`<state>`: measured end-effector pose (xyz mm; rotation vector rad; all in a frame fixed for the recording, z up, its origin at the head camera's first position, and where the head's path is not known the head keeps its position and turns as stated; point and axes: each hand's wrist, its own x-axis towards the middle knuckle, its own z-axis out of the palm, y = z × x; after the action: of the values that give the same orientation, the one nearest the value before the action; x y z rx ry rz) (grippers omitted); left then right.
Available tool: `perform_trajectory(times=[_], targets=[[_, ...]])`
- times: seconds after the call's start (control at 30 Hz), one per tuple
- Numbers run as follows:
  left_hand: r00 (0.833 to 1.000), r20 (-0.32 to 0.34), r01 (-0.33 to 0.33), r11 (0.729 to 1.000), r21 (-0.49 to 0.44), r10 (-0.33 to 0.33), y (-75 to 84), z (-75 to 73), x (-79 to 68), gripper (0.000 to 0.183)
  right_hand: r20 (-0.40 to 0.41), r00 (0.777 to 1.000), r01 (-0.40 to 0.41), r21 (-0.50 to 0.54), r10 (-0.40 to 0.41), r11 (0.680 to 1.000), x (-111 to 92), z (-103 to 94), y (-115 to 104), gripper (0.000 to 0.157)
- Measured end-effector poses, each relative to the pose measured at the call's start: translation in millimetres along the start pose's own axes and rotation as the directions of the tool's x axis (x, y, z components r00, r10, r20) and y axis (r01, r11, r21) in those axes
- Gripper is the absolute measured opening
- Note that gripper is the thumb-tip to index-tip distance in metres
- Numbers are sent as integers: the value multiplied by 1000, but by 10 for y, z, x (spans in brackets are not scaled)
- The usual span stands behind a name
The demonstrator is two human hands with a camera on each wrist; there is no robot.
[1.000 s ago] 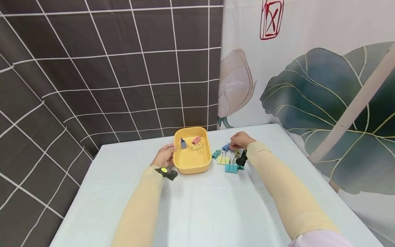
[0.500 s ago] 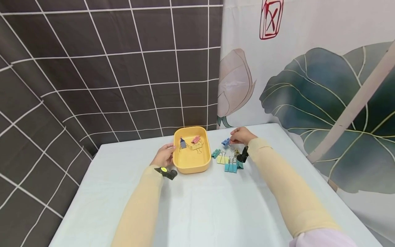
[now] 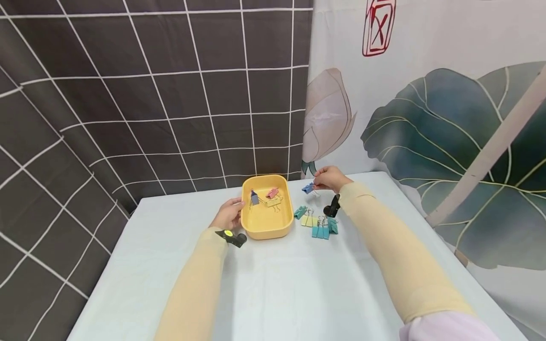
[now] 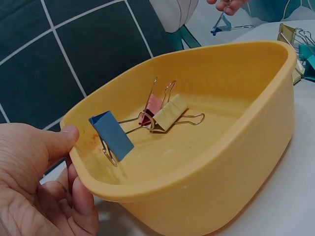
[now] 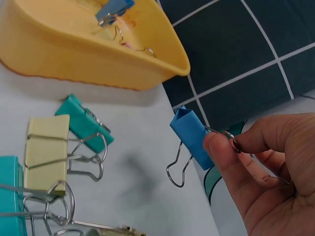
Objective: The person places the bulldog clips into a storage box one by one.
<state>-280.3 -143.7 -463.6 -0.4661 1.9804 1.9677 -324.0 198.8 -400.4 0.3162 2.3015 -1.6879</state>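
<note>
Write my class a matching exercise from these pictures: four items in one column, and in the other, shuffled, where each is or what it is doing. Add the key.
1. Left hand
2. Right hand
3. Pink metal binder clip
4. Teal metal binder clips

A. Inside the rounded yellow plastic tray
B. Gripping that tray
C. On the white table, outside the tray
D. Holding a blue metal binder clip

Pairs: 1-B, 2-D, 3-A, 4-C

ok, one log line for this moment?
left hand: grips yellow tray rim | right hand: pinches blue clip by wire handle, off table | in tray: dark-blue clip, pink clip, yellow clip | on table: other clips
</note>
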Motion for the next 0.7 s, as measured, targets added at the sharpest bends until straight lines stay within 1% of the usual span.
perform_trajectory(times=[0.17, 0.3, 0.53, 0.7], targets=[[1000, -8, -3, 1000, 5, 3, -16, -2, 2, 41, -11, 1000, 20, -5, -20, 1000, -17, 107, -97, 36], [1000, -16, -2, 1000, -6, 2, -37, 8, 2, 40, -4, 999, 36, 2, -36, 999, -2, 190, -145, 39], [1000, -12, 3, 1000, 13, -3, -54, 10, 13, 42, 4, 997, 78, -2, -78, 997, -8, 366, -237, 29], [1000, -17, 3, 1000, 6, -3, -45, 11, 17, 41, 16, 996, 90, 6, -90, 996, -6, 480, -321, 32]])
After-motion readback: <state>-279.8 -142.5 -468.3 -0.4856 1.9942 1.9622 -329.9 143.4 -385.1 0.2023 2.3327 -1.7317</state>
